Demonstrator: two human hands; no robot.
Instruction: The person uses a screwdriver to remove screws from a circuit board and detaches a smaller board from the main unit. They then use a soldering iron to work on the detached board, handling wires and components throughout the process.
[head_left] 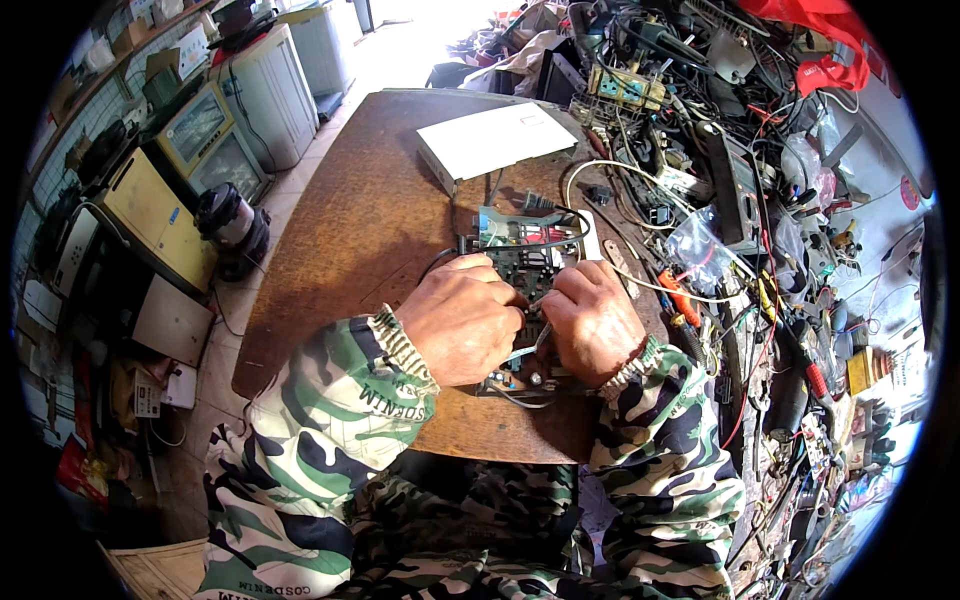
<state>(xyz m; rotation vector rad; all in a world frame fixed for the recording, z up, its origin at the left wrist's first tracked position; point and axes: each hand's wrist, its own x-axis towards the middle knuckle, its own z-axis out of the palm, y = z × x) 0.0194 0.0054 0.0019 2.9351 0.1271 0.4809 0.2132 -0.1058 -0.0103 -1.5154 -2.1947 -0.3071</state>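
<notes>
A green circuit board (508, 262) crowded with small parts lies on the brown wooden table (330, 250) in front of me. Over its left side, my left hand (465, 320) is closed, its fingers bent inward and down toward the board. My right hand (592, 318) is closed as well, thumb and fingers pinched at the board's right side. Whatever sits in either set of fingertips is hidden. A pale wire (524, 352) runs across the board between the two hands. A black cable (582, 236) loops over the board's far end.
Beyond the board lies a white casing (495, 140). Tangled cables, an orange-handled tool (680, 298) and loose parts crowd the right side. A power strip (625, 88) rests on the far heap. Old appliances (265, 95) and a dark motor-like unit (228, 215) stand left of the table.
</notes>
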